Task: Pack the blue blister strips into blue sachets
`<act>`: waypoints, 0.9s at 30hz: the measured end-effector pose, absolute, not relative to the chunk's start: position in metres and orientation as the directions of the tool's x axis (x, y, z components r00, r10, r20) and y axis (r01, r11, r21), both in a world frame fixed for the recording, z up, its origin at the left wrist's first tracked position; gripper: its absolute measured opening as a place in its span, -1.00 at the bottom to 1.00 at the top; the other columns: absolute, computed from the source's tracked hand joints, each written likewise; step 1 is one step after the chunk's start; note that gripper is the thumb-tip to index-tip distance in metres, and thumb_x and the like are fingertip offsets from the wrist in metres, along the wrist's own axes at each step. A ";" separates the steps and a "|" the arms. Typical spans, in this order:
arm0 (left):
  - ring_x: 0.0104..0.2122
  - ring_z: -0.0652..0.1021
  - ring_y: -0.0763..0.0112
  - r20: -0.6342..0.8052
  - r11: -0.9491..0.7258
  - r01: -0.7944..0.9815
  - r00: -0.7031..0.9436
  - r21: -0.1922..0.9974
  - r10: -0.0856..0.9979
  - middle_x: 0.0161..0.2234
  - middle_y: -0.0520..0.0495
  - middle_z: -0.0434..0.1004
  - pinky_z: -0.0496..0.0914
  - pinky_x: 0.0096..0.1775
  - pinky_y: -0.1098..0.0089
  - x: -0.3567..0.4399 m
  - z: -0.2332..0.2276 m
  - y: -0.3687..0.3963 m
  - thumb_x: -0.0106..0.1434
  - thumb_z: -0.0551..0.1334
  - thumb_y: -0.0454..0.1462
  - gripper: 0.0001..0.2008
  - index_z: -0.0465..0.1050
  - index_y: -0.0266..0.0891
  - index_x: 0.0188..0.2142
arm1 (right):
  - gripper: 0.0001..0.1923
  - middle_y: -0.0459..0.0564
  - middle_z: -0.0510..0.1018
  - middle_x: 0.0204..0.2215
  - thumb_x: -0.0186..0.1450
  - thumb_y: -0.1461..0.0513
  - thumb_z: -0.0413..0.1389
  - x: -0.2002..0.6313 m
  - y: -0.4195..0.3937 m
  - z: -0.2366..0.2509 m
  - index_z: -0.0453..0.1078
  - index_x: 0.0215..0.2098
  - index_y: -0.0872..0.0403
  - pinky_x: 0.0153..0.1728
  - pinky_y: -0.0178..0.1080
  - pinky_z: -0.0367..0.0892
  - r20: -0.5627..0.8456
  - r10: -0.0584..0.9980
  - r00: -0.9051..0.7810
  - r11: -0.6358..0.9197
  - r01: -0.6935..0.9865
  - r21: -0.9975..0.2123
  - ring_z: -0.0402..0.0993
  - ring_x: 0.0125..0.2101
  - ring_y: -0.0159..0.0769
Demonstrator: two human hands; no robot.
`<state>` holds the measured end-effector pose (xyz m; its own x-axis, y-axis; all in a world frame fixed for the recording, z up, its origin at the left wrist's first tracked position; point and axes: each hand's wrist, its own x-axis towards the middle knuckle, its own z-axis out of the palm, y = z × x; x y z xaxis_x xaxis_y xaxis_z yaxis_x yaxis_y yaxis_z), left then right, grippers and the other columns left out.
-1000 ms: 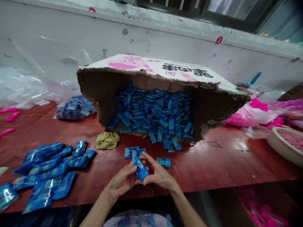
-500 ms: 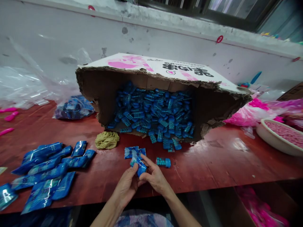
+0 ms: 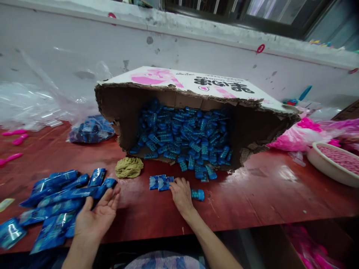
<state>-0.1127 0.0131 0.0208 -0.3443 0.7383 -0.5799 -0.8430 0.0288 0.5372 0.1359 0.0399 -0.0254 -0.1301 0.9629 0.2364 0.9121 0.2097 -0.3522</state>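
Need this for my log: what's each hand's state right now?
Left hand: open, palm up, by the blue packets; no hold visible.
Right hand: fingers at the small blue sachets; grip cannot be told.

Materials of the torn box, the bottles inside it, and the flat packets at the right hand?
Box: likely cardboard, matte; ragged brown torn edge.
Bottles: probably clear plastic, glossy; see-through bodies, highlights.
Packets: slight sheen, crisp flat edges; film or coated paper, can't tell.

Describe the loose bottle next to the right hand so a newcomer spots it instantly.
Find the big torn cardboard box on the red table. Before its opening, just right of the person's right hand, lies a small blue-capped bottle of turquoise beads. Unlike the bottles heaped in and spilling from the box, it lies singly.
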 end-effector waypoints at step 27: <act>-0.71 0.37 0.57 -0.456 0.294 -0.500 -0.241 0.815 0.857 -0.71 0.10 0.42 0.26 -0.64 0.54 0.035 -0.023 0.010 -0.17 0.36 -0.25 -0.79 0.44 -0.32 -0.52 | -0.75 -0.19 0.32 -0.64 0.24 0.13 -0.06 0.123 0.015 -0.029 0.29 -0.49 0.11 -0.59 -0.42 0.14 -0.017 0.999 0.040 -0.027 0.260 -0.965 0.20 -0.60 -0.45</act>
<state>0.0348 0.0096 -0.0232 -0.2408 0.8566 -0.4563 -0.5000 0.2935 0.8148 0.1234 0.0154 -0.0288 0.0400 0.9991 -0.0171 0.2596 -0.0269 -0.9653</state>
